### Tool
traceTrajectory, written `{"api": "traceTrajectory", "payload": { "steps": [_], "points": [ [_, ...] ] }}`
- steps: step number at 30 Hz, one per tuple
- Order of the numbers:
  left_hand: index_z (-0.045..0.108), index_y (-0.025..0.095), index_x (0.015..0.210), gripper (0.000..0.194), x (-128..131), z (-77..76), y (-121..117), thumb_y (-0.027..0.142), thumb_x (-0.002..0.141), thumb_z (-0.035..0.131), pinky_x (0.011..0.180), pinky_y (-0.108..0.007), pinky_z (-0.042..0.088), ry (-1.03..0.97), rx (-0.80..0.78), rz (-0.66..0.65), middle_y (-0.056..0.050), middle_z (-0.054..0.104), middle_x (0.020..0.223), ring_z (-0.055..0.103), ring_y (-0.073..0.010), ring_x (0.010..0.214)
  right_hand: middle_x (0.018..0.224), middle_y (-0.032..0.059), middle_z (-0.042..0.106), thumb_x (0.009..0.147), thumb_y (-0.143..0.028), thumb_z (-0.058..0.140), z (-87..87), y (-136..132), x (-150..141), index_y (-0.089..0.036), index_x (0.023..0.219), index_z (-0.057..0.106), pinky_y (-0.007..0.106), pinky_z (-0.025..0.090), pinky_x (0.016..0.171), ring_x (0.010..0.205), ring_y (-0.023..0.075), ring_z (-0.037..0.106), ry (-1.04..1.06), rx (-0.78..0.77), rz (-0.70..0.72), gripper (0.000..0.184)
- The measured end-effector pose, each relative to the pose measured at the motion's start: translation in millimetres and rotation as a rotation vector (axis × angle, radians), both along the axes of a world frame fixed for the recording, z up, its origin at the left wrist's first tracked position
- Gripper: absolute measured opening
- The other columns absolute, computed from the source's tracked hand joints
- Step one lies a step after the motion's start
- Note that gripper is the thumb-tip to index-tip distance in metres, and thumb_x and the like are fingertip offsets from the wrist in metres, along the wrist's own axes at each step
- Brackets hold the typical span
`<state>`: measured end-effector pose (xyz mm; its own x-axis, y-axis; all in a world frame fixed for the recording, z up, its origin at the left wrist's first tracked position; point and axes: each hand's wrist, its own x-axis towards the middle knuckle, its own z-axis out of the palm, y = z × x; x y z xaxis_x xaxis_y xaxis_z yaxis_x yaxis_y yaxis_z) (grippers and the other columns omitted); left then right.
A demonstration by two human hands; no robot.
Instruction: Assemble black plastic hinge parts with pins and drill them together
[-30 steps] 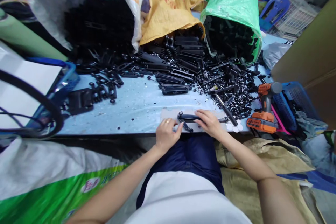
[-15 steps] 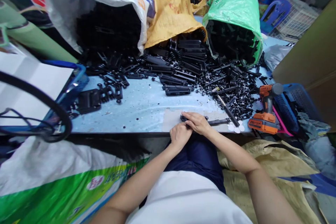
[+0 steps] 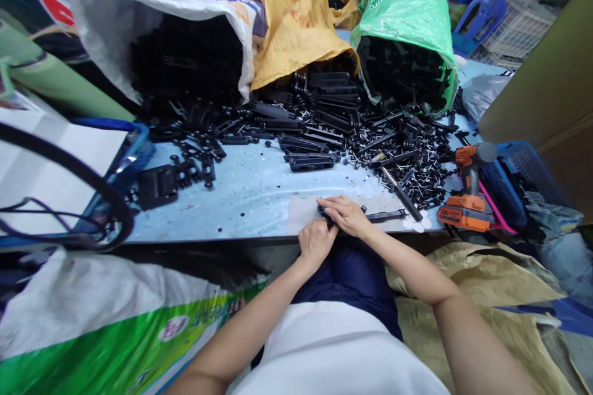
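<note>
apparently light, stiff and somewhat slick, the slim black part (image 3: 325, 216) is at the surface (image 3: 259, 197) left of the orange drill (image 3: 470, 185), grasped by the curled left hand (image 3: 316, 239) and by the right hand (image 3: 344, 216) folded over it, and probably takes a firm hold best along its sturdier middle.

Workshop, prob. small-parts assembly: long bench w/ pale-blue top (image 3: 250, 191), its back half heaped w/ blk plastic parts (image 3: 310, 162) & loose metal pins (image 3: 419, 180). Bulk bags lie on it, mouths facing front: white bag (image 3: 104, 24), yellow bag (image 3: 290, 18), green bag (image 3: 403, 9), all w/ blk pcs inside. Orange/blk cordless power tool (image 3: 470, 182) at R, nr thin hand tool (image 3: 402, 194). Big green-&-white sack (image 3: 134, 339) lower L, below bench level.
</note>
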<state>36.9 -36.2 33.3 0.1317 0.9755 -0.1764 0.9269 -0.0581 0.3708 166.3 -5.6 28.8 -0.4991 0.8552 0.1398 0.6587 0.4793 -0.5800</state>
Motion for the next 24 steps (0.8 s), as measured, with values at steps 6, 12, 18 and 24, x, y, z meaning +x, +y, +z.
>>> {"api": "traceTrajectory", "payload": {
  "steps": [6,12,18,24],
  "points": [
    [0.065,0.014,0.077,0.031,-9.4,-4.0,-4.4,0.035,0.083,0.043,0.059,-0.029,0.041,0.023,0.082,-0.011,-0.013,0.068,0.077,0.065,-0.0255,0.078,0.119,0.0062,0.059,0.094,-0.031,0.033,-0.1,-0.5,-1.6,-0.021,0.125,0.052,0.034,0.040,0.095,0.108,0.0151,0.052,0.023,0.005,0.022,0.037],
    [0.065,0.013,0.078,0.031,-2.3,-12.0,-4.7,0.035,0.083,0.044,0.056,-0.028,0.040,0.012,0.127,0.038,-0.013,0.067,0.073,0.064,-0.0246,0.071,0.111,0.0050,0.062,0.094,-0.033,0.034,-0.3,-2.5,-4.8,-0.025,0.126,0.051,0.032,0.043,0.089,0.097,0.0145,0.054,-0.053,0.009,-0.064,0.037],
    [0.065,0.014,0.076,0.029,-3.5,-10.0,-4.1,0.033,0.083,0.043,0.055,-0.027,0.041,0.024,0.162,0.033,-0.012,0.066,0.072,0.064,-0.0236,0.070,0.108,0.0089,0.061,0.092,-0.037,0.037,-0.7,-2.0,-12.1,-0.023,0.120,0.057,0.036,0.045,0.086,0.094,0.0189,0.054,-0.230,-0.009,-0.161,0.038],
    [0.064,0.014,0.080,0.029,-20.0,-16.0,3.1,0.032,0.086,0.042,0.057,-0.029,0.044,-0.084,0.296,-0.201,-0.011,0.065,0.069,0.062,-0.0224,0.066,0.124,0.0108,0.052,0.091,-0.040,0.037,10.5,-22.2,14.6,-0.022,0.121,0.054,0.040,0.040,0.094,0.112,0.0211,0.048,-0.156,0.190,-0.071,0.039]
  ]
}}
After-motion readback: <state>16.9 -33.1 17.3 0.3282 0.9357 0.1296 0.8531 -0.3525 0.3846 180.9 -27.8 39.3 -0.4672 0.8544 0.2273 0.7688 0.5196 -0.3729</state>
